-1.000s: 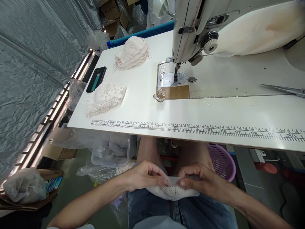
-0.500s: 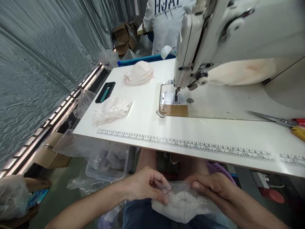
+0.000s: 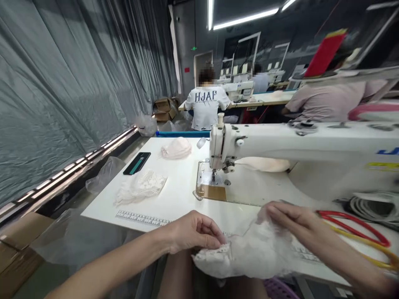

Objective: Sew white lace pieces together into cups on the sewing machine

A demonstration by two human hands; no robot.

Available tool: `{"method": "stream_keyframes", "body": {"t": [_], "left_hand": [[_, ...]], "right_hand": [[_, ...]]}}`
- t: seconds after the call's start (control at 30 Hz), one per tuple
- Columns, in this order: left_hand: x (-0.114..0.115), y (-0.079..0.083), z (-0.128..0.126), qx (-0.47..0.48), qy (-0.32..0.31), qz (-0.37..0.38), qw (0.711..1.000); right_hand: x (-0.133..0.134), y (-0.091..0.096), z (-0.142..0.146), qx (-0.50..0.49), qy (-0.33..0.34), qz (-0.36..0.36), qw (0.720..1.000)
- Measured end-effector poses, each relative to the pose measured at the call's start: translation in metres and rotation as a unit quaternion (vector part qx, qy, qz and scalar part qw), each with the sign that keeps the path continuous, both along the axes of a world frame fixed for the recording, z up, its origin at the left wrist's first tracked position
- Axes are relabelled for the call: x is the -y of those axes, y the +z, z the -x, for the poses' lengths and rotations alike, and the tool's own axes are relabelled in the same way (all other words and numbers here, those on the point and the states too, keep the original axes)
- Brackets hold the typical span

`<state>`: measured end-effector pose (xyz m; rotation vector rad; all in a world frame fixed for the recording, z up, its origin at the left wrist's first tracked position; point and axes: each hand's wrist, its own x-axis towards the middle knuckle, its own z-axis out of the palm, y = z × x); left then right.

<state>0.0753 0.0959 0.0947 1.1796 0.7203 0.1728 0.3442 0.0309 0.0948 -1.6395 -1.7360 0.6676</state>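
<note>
A white lace-trimmed piece of sheer fabric point(image 3: 249, 253) hangs between my two hands in front of the table's near edge. My left hand point(image 3: 199, 232) pinches its lace edge between thumb and fingers. Higher and to the right, my right hand point(image 3: 289, 216) grips the sheer part, a little blurred. Beyond the fabric stands a white sewing machine point(image 3: 268, 141), its needle and presser foot over the metal plate. On the table's left lie a folded white lace piece point(image 3: 141, 187) and a pale pink fabric piece point(image 3: 176, 148).
A dark phone point(image 3: 137, 163) lies near the table's left edge. Scissors with red and yellow handles point(image 3: 358, 226) lie right, beside my right forearm. A printed ruler point(image 3: 140, 218) runs along the front edge. A person in a white shirt point(image 3: 206, 106) sits ahead with their back turned.
Both hands have risen from the lap toward the table with the fabric, which now hangs more spread out. The camera view has tilted up, showing the room and co-workers.
</note>
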Motion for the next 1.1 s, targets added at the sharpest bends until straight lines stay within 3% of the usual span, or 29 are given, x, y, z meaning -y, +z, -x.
{"method": "stream_keyframes", "body": {"t": [0.13, 0.27, 0.33, 0.4, 0.47, 0.5, 0.57, 0.63, 0.73, 0.83, 1.0, 1.1], "left_hand": [[-0.007, -0.001, -0.013, -0.018, 0.022, -0.016, 0.999], [-0.019, 0.012, -0.015, -0.009, 0.053, -0.035, 0.998], [-0.024, 0.019, -0.015, -0.004, 0.044, -0.035, 0.998], [-0.028, 0.026, -0.017, -0.004, 0.018, -0.049, 0.999], [-0.035, 0.034, -0.017, 0.005, -0.013, -0.082, 0.997], [-0.040, 0.038, -0.017, 0.013, -0.025, -0.105, 0.994], [-0.052, 0.050, -0.013, 0.025, -0.038, -0.163, 0.986], [-0.062, 0.062, -0.007, 0.021, -0.046, -0.244, 0.968], [-0.070, 0.069, 0.002, -0.012, -0.075, -0.403, 0.912], [-0.066, 0.048, 0.011, -0.046, -0.121, -0.540, 0.832], [-0.041, -0.009, 0.036, -0.074, -0.232, -0.689, 0.682], [-0.023, -0.022, 0.043, -0.083, -0.211, -0.761, 0.608]], "right_hand": [[-0.017, -0.003, -0.027, 0.106, -0.100, -0.059, 0.988], [-0.013, 0.002, -0.040, 0.159, -0.177, -0.120, 0.964], [-0.006, 0.000, -0.022, 0.153, -0.132, -0.146, 0.968], [-0.002, -0.003, 0.005, 0.124, -0.019, -0.130, 0.984], [-0.005, -0.005, 0.029, 0.021, 0.153, -0.002, 0.988], [-0.008, -0.005, 0.037, 0.003, 0.185, 0.018, 0.983], [-0.016, 0.001, 0.041, -0.009, 0.195, 0.033, 0.980], [-0.022, 0.011, 0.035, 0.023, 0.152, -0.008, 0.988], [-0.020, 0.019, 0.027, 0.157, 0.110, -0.161, 0.968], [-0.011, 0.006, 0.032, 0.278, 0.146, -0.272, 0.910], [0.012, -0.025, 0.053, 0.329, 0.201, -0.275, 0.881], [0.014, -0.024, 0.058, 0.310, 0.214, -0.231, 0.897]]}}
